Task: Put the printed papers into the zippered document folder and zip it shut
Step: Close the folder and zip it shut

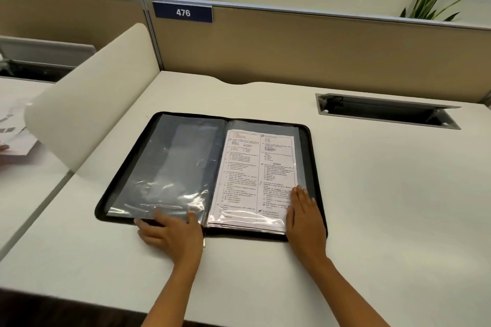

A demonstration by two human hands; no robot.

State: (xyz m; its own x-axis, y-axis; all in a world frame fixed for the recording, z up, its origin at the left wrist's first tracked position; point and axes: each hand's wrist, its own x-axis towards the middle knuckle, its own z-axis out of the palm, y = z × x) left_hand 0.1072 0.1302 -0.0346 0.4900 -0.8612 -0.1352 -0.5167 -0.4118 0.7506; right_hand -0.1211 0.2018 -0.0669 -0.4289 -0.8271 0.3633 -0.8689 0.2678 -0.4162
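The black zippered document folder (314, 164) lies open flat on the white desk (385, 194). Its right half holds a printed paper (255, 172) inside a clear sleeve. Its left half shows an empty shiny clear sleeve (170, 167). My left hand (172, 233) rests with spread fingers on the near edge of the left sleeve. My right hand (304, 218) lies flat on the lower right corner of the printed paper. A small metal zipper pull (204, 243) shows at the near edge beside my left hand.
A white curved divider (93, 103) stands to the left, with loose papers (13, 135) on the neighbouring desk beyond it. A cable slot with a raised lid (385, 110) is cut into the desk at back right. A tan partition (318, 45) closes the back.
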